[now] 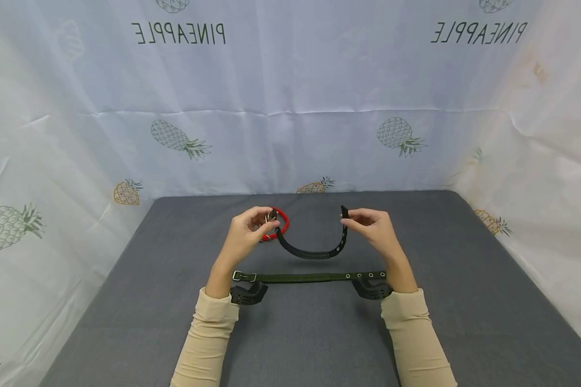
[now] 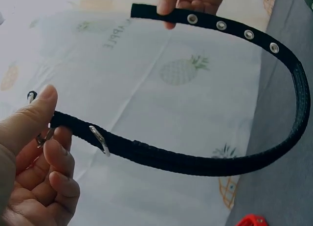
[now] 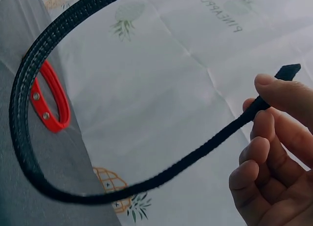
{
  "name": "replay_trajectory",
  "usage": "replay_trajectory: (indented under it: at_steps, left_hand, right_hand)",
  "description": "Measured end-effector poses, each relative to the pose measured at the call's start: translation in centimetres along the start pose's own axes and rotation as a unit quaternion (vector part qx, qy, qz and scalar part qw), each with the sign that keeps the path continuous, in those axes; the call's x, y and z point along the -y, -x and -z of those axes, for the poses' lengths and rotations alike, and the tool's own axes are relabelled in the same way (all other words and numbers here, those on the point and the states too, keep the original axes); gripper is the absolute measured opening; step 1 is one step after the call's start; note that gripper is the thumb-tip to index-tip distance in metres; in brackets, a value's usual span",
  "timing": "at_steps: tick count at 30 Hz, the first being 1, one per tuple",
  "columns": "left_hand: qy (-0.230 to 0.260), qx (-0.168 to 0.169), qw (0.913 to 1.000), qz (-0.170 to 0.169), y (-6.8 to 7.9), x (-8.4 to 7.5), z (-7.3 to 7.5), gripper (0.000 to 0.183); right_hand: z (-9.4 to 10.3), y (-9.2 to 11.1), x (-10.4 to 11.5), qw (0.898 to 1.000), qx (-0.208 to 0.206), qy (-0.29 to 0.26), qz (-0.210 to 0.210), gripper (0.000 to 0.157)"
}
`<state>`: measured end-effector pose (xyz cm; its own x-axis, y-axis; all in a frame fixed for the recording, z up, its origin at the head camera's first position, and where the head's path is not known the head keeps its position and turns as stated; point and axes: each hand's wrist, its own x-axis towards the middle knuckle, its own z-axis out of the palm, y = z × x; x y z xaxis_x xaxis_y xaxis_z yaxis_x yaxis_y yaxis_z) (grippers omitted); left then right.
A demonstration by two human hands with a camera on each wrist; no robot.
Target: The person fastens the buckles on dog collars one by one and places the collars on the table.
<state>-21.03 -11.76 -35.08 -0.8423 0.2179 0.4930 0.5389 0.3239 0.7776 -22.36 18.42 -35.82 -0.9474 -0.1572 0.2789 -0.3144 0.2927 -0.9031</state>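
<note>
Beige sleeves (image 1: 208, 338) come up from the bottom edge of the head view, one on each side of centre, with a dark wrist mount under each forearm. Just past them, across the middle of the frame, a green collar (image 1: 314, 277) lies flat and straight on the grey table (image 1: 126, 301), its metal buckle at the left end and its eyelets at the right.

Above that, at frame centre, both hands are up off the table with a black collar (image 1: 314, 252) slung between them, and it sags in a deep U. The left hand (image 1: 244, 234) has the buckle end: in the left wrist view the thumb presses down on the strap with the fingers (image 2: 58, 152) curled beneath, and the metal prong sticks out just to the right of them. The right hand (image 1: 375, 228) pinches the free tip; in the right wrist view thumb and forefinger clamp the strap just short of its pointed end, at the right of the frame. Four eyelets run along that end of the strap.

Behind the left hand, a red collar (image 1: 282, 223) sits curled on the table, partly hidden by the fingers. A pineapple-print cloth (image 1: 290, 107) fills the top of the frame.
</note>
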Motion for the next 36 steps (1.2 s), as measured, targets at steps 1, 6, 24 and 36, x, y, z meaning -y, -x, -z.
replay_trajectory:
  at_steps: [1,6,24,36]
  left_hand:
    - [0.011,0.002,0.9999,-0.006,-0.1,-0.1,-0.2,0.026]
    - [0.04,0.012,0.9986,-0.032,-0.4,-0.5,-1.1,0.024]
    - [-0.04,0.113,0.9924,-0.027,-0.4,-1.1,-1.9,0.018]
    - [-0.114,0.138,0.9815,-0.068,-0.4,-0.8,-2.6,0.019]
  right_hand:
    - [-0.2,0.0,0.1,1.0,-0.001,-0.002,0.007,0.027]
    - [-1.0,-0.2,0.8,0.999,0.012,-0.016,0.05,0.023]
    - [-3.3,0.0,2.7,0.993,0.094,0.001,0.071,0.012]
    - [-4.8,0.2,3.0,0.992,0.066,0.057,0.088,0.019]
